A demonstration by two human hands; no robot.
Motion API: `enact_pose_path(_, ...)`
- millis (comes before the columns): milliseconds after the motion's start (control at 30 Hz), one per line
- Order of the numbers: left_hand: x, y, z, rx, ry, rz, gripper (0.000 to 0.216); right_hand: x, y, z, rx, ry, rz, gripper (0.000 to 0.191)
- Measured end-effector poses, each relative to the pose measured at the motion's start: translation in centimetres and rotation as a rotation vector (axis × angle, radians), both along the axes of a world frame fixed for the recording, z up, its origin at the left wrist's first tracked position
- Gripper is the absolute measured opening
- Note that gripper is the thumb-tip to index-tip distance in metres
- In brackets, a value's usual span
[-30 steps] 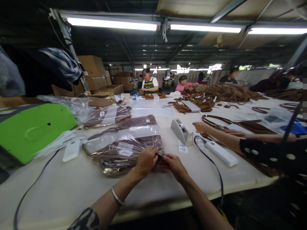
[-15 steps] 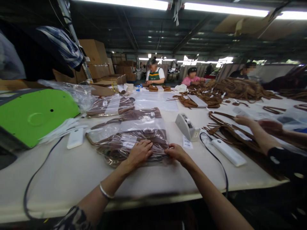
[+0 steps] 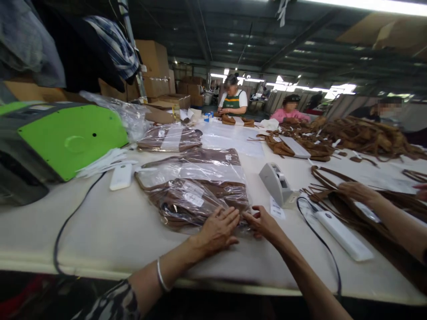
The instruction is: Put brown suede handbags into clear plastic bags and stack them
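A brown bag in a clear plastic bag (image 3: 200,191) lies on the table before me, with a white label (image 3: 193,194) showing through the film and a pale band across it. My left hand (image 3: 218,229) rests flat on its near right part, fingers stretched out. At the near right corner, my right hand (image 3: 265,222) has its fingers bent round the plastic edge; the exact grip is partly hidden. Just beyond that hand stand a grey tape dispenser (image 3: 278,184) and a white printed slip (image 3: 276,208).
Farther back lies another wrapped brown bundle (image 3: 170,138). A green machine (image 3: 73,138) stands left, near a white power bank (image 3: 120,177). On the right are a corded white device (image 3: 343,235) and a co-worker's hand (image 3: 358,193) on brown straps. Other people sit across the table.
My view has swung left, so everything sits farther right. My left hand has slid toward the near right corner, closer to my right hand. The plastic over the label now bulges more.
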State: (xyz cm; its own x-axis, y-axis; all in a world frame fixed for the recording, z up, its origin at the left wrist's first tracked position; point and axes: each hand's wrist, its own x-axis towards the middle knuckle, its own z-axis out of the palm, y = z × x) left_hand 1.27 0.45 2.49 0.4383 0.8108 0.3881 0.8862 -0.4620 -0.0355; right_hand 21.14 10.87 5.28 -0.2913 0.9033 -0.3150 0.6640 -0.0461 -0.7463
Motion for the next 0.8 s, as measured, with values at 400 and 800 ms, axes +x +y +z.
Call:
enact_pose_path(400, 0.7, -1.0, 2.0, -0.151, -0.134, -0.032, 0.068, -0.4, 0.2, -0.9, -0.151, 0.175, 0.039, 0.072)
enact_pose_path(800, -16.5, -9.6, 5.1, -0.25, -0.175, 0.399, 0.055, -0.1, -1.5, -2.2, -0.236, 0.273, -0.032, 0.107)
